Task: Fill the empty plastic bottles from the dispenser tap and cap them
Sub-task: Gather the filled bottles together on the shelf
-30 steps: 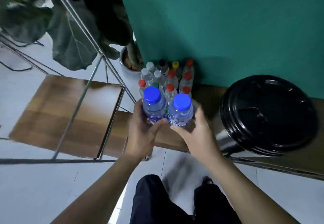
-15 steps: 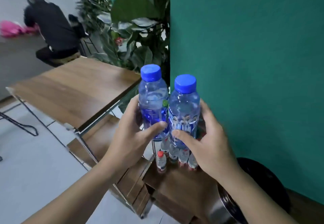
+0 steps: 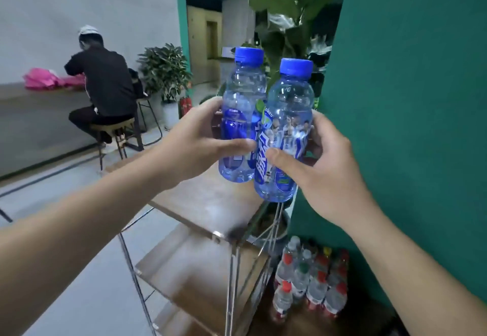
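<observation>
Two clear blue-tinted plastic bottles with blue caps are held upright side by side in the air, above a wooden table. My left hand (image 3: 196, 142) grips the left bottle (image 3: 242, 98) around its middle. My right hand (image 3: 324, 162) grips the right bottle (image 3: 288, 114), which has a blue and white label. Both caps are on. The dispenser tap is out of view.
A wooden table (image 3: 210, 204) on a metal frame stands below the bottles. Several small capped bottles (image 3: 311, 280) cluster on a low wooden shelf by the green wall (image 3: 408, 98). A potted plant (image 3: 287, 19) rises behind. A person (image 3: 105, 85) sits on a stool at the far left.
Both hands have lifted the two bottles up from the low shelf to chest height. The view has swung up and left, so the black-lidded dispenser has dropped out of sight.
</observation>
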